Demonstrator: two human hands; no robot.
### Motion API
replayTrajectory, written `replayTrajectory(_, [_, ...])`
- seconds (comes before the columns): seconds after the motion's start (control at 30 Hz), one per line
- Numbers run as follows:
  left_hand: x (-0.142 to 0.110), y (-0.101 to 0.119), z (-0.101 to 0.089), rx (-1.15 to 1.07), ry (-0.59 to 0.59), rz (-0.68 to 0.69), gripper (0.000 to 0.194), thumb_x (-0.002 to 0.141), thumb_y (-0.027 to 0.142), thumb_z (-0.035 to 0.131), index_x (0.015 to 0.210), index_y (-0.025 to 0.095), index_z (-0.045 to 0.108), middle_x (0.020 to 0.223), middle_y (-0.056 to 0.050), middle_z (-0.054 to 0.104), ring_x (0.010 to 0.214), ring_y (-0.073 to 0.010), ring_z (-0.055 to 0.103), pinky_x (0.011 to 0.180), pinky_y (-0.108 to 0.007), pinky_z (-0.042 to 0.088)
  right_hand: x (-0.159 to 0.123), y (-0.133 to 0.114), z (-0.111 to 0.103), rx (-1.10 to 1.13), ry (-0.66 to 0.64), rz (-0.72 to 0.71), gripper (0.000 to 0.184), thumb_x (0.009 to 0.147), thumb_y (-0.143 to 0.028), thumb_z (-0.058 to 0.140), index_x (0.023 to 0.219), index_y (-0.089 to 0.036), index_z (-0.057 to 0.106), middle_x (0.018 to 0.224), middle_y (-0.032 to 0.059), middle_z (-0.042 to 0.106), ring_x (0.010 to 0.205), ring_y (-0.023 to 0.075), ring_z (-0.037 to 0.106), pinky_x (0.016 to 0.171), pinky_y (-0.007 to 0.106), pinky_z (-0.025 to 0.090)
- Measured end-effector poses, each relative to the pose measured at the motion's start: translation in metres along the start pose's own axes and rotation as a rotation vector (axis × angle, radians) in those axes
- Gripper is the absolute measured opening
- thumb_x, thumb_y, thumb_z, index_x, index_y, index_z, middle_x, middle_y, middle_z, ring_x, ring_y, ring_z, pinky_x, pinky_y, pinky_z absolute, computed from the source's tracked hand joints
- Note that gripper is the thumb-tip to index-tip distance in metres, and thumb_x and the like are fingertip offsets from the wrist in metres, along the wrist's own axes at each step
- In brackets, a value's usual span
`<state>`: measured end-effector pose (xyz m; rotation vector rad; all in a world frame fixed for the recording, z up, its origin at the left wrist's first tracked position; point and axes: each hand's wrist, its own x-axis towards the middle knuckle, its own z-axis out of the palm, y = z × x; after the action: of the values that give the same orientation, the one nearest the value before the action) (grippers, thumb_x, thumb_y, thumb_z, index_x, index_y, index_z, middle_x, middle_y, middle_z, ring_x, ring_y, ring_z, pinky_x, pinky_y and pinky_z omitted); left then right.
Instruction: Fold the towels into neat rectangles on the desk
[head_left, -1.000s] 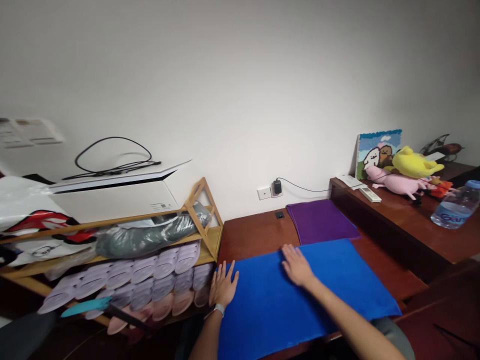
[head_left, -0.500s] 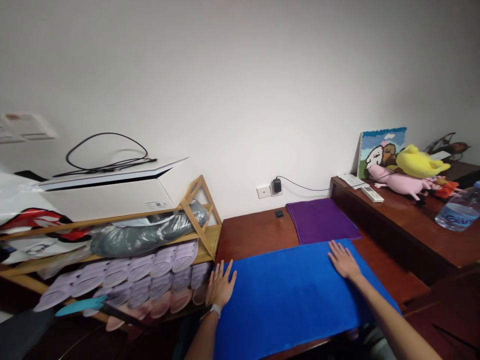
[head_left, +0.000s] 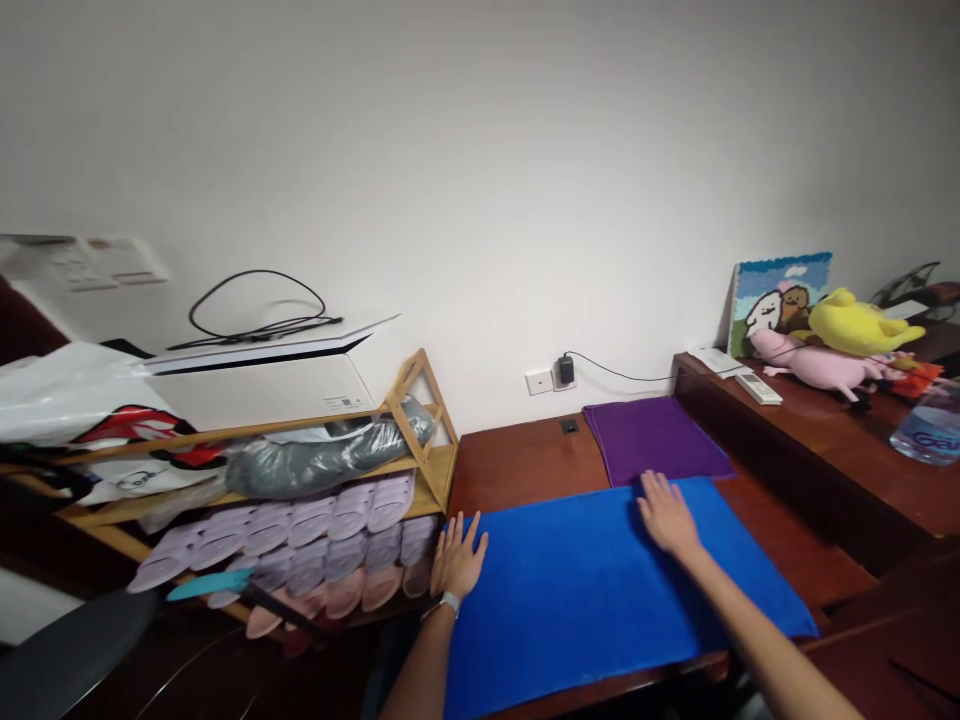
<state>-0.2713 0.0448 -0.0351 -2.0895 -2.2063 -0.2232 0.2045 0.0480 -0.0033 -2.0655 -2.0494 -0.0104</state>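
A blue cloth (head_left: 570, 590) lies spread flat over the front of a brown wooden desk (head_left: 517, 455). My left hand (head_left: 456, 562) rests at the cloth's left edge, fingers spread, with a pale band on the wrist. Near the far edge of the cloth, my right hand (head_left: 667, 515) lies flat with its fingers stretched out. Neither hand grips anything. Behind the blue cloth is a folded purple cloth (head_left: 656, 440), partly covered by the blue one.
Left of the desk stands a wooden rack (head_left: 439, 475) with several slippers (head_left: 349, 510) and a white box (head_left: 262, 390) on top. On the raised right side are a remote control (head_left: 759, 389), plush toys (head_left: 862, 325) and a water bottle (head_left: 930, 430). A black charger (head_left: 565, 370) is plugged into the wall.
My right hand has slid left along the far edge of the blue cloth. My left hand stays at the left edge. The view has turned slightly left.
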Motion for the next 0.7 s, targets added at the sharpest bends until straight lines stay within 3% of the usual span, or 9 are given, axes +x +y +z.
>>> replayTrajectory(0.1, [0.002,-0.002,0.004,-0.007,0.001,0.012,0.061,0.106,0.052,0.037,0.162,0.028,0.04,0.169,-0.009,0.037,0.158,-0.0307,0.031,0.127,-0.052,0.026,-0.013,-0.112,0.006,0.178,-0.021,-0.226,0.068,0.107,-0.045,0.023,0.165,-0.012,0.03,0.171,0.0108,0.03,0.16,0.0281,0.022,0.131,0.049,0.016])
replayTrajectory(0.17, [0.004,-0.004,0.007,0.007,0.009,0.006,0.062,0.106,0.051,0.037,0.162,0.027,0.039,0.17,-0.011,0.036,0.158,-0.0308,0.03,0.127,-0.051,0.025,-0.021,-0.168,0.019,0.279,-0.081,-0.38,0.068,0.107,-0.05,0.025,0.166,-0.016,0.03,0.171,0.008,0.031,0.16,0.0255,0.024,0.131,0.047,0.016])
replayTrajectory(0.23, [0.006,-0.005,0.011,0.024,0.019,-0.004,0.063,0.106,0.051,0.037,0.163,0.025,0.038,0.171,-0.012,0.034,0.158,-0.031,0.03,0.128,-0.05,0.024,-0.025,-0.193,0.032,0.329,-0.144,-0.446,0.067,0.108,-0.053,0.024,0.166,-0.02,0.03,0.17,0.0064,0.031,0.16,0.0237,0.023,0.131,0.047,0.016])
replayTrajectory(0.27, [0.007,-0.005,0.013,0.027,0.021,-0.006,0.063,0.106,0.051,0.037,0.163,0.025,0.038,0.171,-0.012,0.033,0.158,-0.031,0.029,0.128,-0.05,0.023,-0.025,-0.193,0.036,0.331,-0.17,-0.444,0.067,0.108,-0.053,0.023,0.166,-0.021,0.03,0.171,0.0061,0.03,0.16,0.0234,0.022,0.131,0.048,0.015])
replayTrajectory(0.3, [0.007,-0.005,0.013,0.024,0.019,-0.003,0.063,0.105,0.051,0.038,0.163,0.026,0.037,0.171,-0.012,0.033,0.158,-0.0309,0.029,0.128,-0.05,0.023,-0.023,-0.184,0.038,0.315,-0.188,-0.416,0.067,0.108,-0.053,0.023,0.166,-0.021,0.029,0.171,0.0062,0.028,0.161,0.0236,0.021,0.131,0.049,0.014])
replayTrajectory(0.37, [0.007,-0.005,0.014,0.008,0.012,0.004,0.063,0.105,0.051,0.039,0.163,0.027,0.037,0.171,-0.01,0.033,0.159,-0.0303,0.028,0.128,-0.05,0.023,-0.016,-0.144,0.037,0.248,-0.208,-0.315,0.066,0.107,-0.051,0.023,0.166,-0.021,0.028,0.172,0.0065,0.026,0.161,0.0248,0.019,0.131,0.052,0.012])
replayTrajectory(0.6, [0.006,-0.004,0.013,-0.024,0.021,-0.006,0.062,0.105,0.05,0.039,0.163,0.026,0.039,0.171,-0.011,0.034,0.158,-0.0309,0.029,0.129,-0.051,0.022,0.0,0.09,0.014,-0.064,-0.238,0.222,0.067,0.105,-0.045,0.019,0.168,-0.019,0.023,0.174,0.005,0.022,0.161,0.027,0.018,0.13,0.053,0.016])
replayTrajectory(0.7, [0.005,-0.003,0.012,-0.017,0.01,0.001,0.062,0.105,0.051,0.039,0.163,0.027,0.038,0.171,-0.011,0.033,0.158,-0.0314,0.029,0.128,-0.05,0.023,-0.004,0.149,0.009,-0.081,-0.261,0.279,0.069,0.105,-0.046,0.015,0.168,-0.019,0.018,0.175,0.0035,0.019,0.161,0.0236,0.016,0.13,0.05,0.015])
